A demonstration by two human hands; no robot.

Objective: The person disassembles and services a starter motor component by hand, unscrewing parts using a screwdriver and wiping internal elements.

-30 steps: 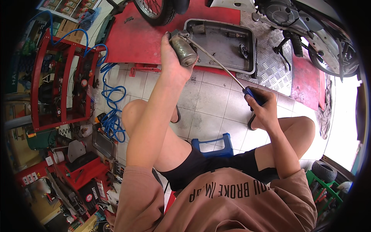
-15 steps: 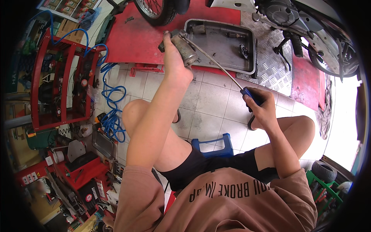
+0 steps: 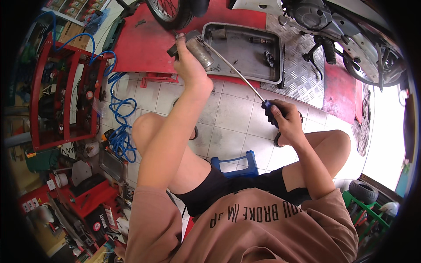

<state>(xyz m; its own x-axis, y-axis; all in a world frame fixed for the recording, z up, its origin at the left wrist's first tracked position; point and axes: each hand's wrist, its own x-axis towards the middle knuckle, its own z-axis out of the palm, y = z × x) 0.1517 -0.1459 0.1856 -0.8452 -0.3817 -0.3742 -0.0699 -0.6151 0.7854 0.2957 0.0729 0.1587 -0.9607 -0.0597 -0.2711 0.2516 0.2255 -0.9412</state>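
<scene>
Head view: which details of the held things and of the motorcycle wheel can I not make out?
In the head view:
Screwdriver handle: partly hidden by the right hand; its shaft's tip is too small to tell what it touches.
Metal cylinder: partly hidden by the left hand.
Motorcycle wheel: cut off by the upper edge.

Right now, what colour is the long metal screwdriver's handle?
Blue with dark parts; the handle shows best in the head view.
</scene>
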